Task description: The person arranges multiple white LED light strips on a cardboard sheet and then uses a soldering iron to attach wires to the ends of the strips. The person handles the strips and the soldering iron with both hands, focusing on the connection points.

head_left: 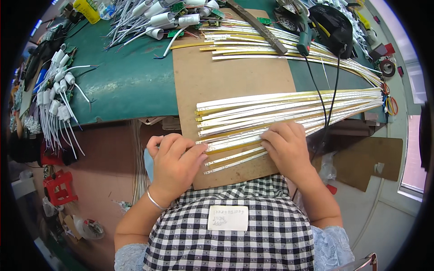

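Observation:
A fan of long thin white and yellow strips (289, 110) lies across a brown board (226, 77) on the green table (126, 81). My left hand (175, 163) rests at the board's near left edge, fingertips touching the left ends of the nearest strips (228, 158). My right hand (285, 149) lies flat on top of the nearest strips, fingers pressing them down. Neither hand lifts a strip off the board. A silver bangle sits on my left wrist.
A second bundle of strips (271, 45) lies farther back with a dark bar across it. White cylinders with wires (56, 95) lie at the left, more at the back (158, 18). A green-handled tool (305, 38) and black cables (327, 90) cross the strips at right.

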`<state>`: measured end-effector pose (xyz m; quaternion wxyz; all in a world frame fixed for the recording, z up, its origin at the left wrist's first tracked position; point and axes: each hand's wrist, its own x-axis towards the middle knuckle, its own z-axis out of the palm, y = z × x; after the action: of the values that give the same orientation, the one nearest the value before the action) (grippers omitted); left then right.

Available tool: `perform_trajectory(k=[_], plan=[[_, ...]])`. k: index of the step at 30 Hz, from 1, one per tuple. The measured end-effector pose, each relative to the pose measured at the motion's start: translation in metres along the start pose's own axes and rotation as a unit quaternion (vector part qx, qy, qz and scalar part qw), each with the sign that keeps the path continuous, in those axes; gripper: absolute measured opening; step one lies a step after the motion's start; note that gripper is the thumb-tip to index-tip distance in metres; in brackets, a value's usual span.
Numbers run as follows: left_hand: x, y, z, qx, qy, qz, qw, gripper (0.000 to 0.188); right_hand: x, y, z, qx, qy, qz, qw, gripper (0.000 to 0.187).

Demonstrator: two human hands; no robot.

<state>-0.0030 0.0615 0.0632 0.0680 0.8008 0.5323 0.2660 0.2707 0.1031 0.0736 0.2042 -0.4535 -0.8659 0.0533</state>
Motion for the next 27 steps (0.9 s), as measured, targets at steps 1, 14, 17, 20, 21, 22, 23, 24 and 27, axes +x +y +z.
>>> perform_trajectory(k=[1,14,17,20,21,22,23,24,27], plan=[[0.000,0.001,-0.002,-0.010,-0.004,0.005,1.000,0.023,0.001,0.000,-0.001,-0.006,-0.006,-0.009,1.000,0.016],[-0.003,0.009,0.006,0.046,0.013,0.045,0.998,0.018,0.002,0.007,-0.009,-0.071,-0.023,-0.112,0.991,0.012],[-0.002,0.009,0.004,0.018,0.014,0.029,0.999,0.017,0.005,0.007,-0.012,-0.072,-0.039,-0.104,0.991,0.011],[-0.003,0.008,0.004,-0.004,0.009,0.023,1.000,0.017,0.011,0.007,-0.016,-0.076,-0.055,-0.117,0.989,0.009],[-0.003,0.007,0.003,-0.009,0.005,0.023,1.000,0.017,0.012,0.007,-0.016,-0.077,-0.060,-0.125,0.987,0.009],[-0.002,0.008,0.003,-0.006,0.006,0.022,1.000,0.016,0.013,0.008,-0.016,-0.089,-0.060,-0.141,0.984,0.008],[-0.001,0.009,0.002,-0.003,0.008,0.021,1.000,0.016,0.014,0.010,-0.016,-0.102,-0.061,-0.156,0.981,0.008],[0.000,0.010,0.002,0.001,0.009,0.020,1.000,0.016,0.014,0.011,-0.015,-0.115,-0.061,-0.172,0.977,0.008],[-0.001,0.010,0.005,0.035,0.018,0.037,0.999,0.015,0.014,0.011,-0.016,-0.104,-0.082,-0.179,0.975,0.015]])
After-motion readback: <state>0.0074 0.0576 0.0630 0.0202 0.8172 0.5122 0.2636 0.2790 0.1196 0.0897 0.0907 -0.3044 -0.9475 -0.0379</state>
